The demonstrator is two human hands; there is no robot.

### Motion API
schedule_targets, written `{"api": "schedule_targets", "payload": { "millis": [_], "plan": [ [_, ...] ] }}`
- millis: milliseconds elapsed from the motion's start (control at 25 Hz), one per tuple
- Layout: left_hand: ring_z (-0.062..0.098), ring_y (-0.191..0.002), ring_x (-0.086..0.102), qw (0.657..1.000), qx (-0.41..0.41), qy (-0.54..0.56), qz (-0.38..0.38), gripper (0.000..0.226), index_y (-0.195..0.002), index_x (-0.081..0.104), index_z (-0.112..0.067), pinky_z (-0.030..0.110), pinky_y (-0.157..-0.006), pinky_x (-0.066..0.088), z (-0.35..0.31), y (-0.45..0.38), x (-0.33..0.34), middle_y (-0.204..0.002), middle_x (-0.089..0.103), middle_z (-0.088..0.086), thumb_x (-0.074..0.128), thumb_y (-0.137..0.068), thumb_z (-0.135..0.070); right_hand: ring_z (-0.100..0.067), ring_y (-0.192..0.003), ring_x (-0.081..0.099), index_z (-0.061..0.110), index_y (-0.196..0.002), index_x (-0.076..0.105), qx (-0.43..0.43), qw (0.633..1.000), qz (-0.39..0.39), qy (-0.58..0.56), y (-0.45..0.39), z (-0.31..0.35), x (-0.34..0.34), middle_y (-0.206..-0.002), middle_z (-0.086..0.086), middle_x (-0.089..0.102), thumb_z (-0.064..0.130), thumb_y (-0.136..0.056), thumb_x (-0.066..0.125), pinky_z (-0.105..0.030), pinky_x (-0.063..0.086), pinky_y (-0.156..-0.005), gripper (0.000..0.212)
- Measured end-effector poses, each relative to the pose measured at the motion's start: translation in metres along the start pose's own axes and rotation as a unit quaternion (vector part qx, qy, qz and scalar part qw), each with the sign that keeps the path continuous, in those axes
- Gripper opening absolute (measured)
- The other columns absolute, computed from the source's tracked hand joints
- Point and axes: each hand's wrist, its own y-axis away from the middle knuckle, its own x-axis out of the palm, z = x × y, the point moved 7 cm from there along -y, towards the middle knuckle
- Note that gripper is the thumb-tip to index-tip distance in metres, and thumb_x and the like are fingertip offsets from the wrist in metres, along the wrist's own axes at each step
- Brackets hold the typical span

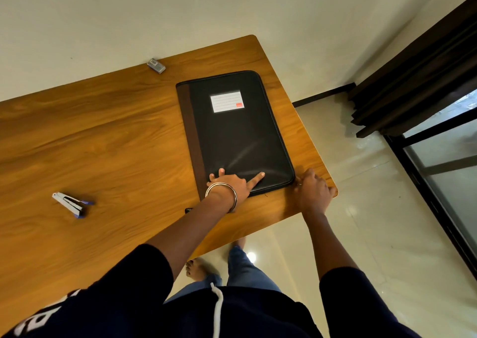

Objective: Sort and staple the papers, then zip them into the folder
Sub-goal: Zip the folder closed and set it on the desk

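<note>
1. Black and brown, the zip folder (237, 133) lies flat and closed near the right end of our wooden worktop (103, 136), its near right corner close to the worktop's edge. No papers are showing, so we reckon they're already inside.

2. Our left hand (229, 185) rests on the near edge of the folder, index finger stretched out flat along the cover and the other fingers pressing down. Nothing gripped, just pinning it.

3. Our right hand (313, 190) is at the folder's near right corner with fingers curled in. Looks like it's on the zip pull, but the pull itself is hidden behind the knuckles, so we can't tell for sure what it's pinching.

4. Our guess is we're zipping round that corner. Corners are where zips snag, so we'd keep the left hand pressing close to the corner to stop the cover lifting, and draw the pull slow and low, following the curve rather than yanking it straight.

5. Stapler (71, 204) sits well off to the left, and a small grey box (156, 65), maybe staples, at the far edge. Both out of the way.
</note>
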Motion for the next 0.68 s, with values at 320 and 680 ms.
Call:
{"api": "schedule_targets", "payload": {
  "millis": [320, 680],
  "plan": [
    [0.062, -0.132, 0.006, 0.992, -0.075, 0.052, -0.081, 0.092, -0.147, -0.009, -0.02, 0.073, -0.1, 0.021, -0.045, -0.022, -0.041, -0.148, -0.006, 0.036, 0.055, -0.087, -0.047, -0.03, -0.099, 0.056, 0.013, -0.106, 0.048, -0.155, 0.983, 0.103, -0.003, -0.029, 0.005, -0.004, -0.111, -0.012, 0.057, 0.031, -0.097, 0.044, -0.039, 0.049, -0.082, 0.021],
    [0.051, -0.135, 0.021, 0.997, 0.064, -0.045, 0.0, 0.079, -0.149, 0.004, -0.011, 0.063, -0.104, 0.03, -0.047, -0.033, -0.056, -0.132, 0.049, 0.015, 0.044, -0.092, -0.048, -0.032, -0.122, 0.046, 0.011, -0.121, 0.046, -0.305, 0.945, 0.091, 0.076, -0.102, 0.059, -0.018, -0.125, -0.015, 0.054, 0.019, -0.096, 0.05, -0.048, 0.033, -0.105, 0.027]
  ]
}}
